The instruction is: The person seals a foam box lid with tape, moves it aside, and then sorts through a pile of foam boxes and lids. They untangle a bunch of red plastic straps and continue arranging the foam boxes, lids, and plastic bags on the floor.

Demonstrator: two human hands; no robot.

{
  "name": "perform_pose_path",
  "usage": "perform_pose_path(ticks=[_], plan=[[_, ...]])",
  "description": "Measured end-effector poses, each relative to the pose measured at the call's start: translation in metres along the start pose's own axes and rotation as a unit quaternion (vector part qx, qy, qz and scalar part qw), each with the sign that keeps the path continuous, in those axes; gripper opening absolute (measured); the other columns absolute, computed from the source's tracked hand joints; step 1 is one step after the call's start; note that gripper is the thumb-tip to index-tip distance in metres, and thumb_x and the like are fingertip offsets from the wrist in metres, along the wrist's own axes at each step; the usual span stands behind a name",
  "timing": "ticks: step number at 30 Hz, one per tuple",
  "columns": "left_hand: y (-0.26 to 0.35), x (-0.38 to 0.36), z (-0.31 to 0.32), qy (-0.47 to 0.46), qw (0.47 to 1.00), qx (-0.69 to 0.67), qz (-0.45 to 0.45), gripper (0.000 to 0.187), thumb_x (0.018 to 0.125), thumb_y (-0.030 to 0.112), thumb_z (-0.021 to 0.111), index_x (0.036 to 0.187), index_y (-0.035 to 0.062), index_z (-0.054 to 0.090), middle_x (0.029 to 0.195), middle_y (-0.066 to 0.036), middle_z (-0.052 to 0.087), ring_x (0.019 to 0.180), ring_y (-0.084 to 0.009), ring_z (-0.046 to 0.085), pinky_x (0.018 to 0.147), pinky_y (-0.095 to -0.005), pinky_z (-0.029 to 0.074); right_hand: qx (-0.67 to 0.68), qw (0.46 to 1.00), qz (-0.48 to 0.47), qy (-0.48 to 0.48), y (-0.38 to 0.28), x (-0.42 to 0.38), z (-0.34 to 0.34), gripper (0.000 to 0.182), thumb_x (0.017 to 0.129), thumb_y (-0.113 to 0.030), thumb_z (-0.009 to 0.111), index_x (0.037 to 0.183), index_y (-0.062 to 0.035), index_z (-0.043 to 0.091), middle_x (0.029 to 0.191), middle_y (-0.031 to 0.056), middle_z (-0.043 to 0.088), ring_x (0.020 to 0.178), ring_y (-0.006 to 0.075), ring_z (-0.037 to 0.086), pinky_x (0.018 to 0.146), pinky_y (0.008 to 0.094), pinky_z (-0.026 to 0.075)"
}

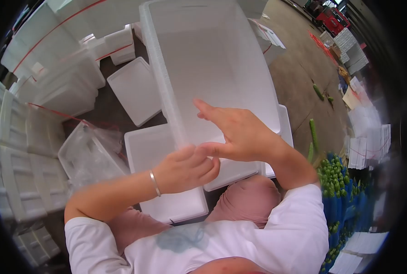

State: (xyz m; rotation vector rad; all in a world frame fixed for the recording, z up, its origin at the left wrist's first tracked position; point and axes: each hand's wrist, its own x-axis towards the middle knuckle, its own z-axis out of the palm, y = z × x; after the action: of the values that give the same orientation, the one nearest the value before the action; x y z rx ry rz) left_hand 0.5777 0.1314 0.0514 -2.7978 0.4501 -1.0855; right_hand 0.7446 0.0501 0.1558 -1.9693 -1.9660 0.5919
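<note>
While your left hand [184, 170] is curled, its hold unclear, your right hand [248, 133] is spread, nearer the box [157, 50]. Its length runs ahead.

The left hand [190, 169], a bracelet [154, 183] at its wrist, meets the right hand [247, 134] at the latter's thumb, just before an open white box [212, 50]. Stacked white boxes [62, 86] stand beyond and left of both hands; bunched green vegetables [334, 180] lie well apart, right of them.
</note>
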Motion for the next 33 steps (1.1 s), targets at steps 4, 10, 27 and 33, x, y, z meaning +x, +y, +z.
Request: perform_pose_path(ticks=[4, 10, 27, 33], plan=[[0.027, 0.067, 0.055, 0.032, 0.995, -0.093, 0.014, 0.03, 0.075, 0.017, 0.058, 0.103, 0.0081, 0.06, 0.11, -0.004, 0.06, 0.109, -0.0193, 0.053, 0.094, -0.0358, 0.043, -0.06, 0.987, 0.13, 0.076, 0.024, -0.01, 0.003, 0.047, 0.076, -0.029, 0.059, 0.105, 0.0078, 0.053, 0.066, 0.0198, 0.06, 0.062, 0.0386, 0.06, 0.063, 0.0444, 0.049], [0.044, 0.092, 0.085, 0.138, 0.956, -0.25, 0.065, 0.033, 0.082, 0.017, 0.053, 0.113, 0.0058, 0.055, 0.118, -0.012, 0.056, 0.117, -0.0269, 0.05, 0.103, -0.0369, 0.039, -0.114, 0.924, 0.323, 0.173, 0.077, -0.13, -0.007, 0.023, 0.071, -0.018, 0.056, 0.084, 0.0005, 0.05, 0.06, 0.0205, 0.056, 0.059, 0.0408, 0.057, 0.059, 0.0486, 0.045], [-0.101, -0.192, 0.045, -0.401, 0.701, 0.014, -0.589, 0.067, 0.077, 0.035, 0.07, 0.133, 0.0101, 0.043, 0.146, -0.019, 0.028, 0.136, -0.0414, 0.022, 0.109, -0.0489, 0.027, -0.157, 0.949, 0.249, 0.109, 0.134, -0.076, -0.029, 0.03, 0.077, -0.024, 0.07, 0.098, -0.0065, 0.059, 0.08, 0.0092, 0.067, 0.073, 0.0261, 0.066, 0.067, 0.0363, 0.05], [-0.078, -0.251, 0.05, -0.516, 0.557, -0.044, -0.649, 0.065, 0.086, 0.047, 0.054, 0.14, 0.0178, 0.036, 0.148, -0.014, 0.028, 0.137, -0.0343, 0.025, 0.106, -0.0637, 0.02, -0.289, 0.916, 0.168, 0.223, 0.264, 0.078, -0.048, 0.058, 0.083, -0.032, 0.062, 0.132, -0.0083, 0.042, 0.142, 0.0131, 0.038, 0.124, 0.0304, 0.044, 0.098, 0.04, 0.042]])
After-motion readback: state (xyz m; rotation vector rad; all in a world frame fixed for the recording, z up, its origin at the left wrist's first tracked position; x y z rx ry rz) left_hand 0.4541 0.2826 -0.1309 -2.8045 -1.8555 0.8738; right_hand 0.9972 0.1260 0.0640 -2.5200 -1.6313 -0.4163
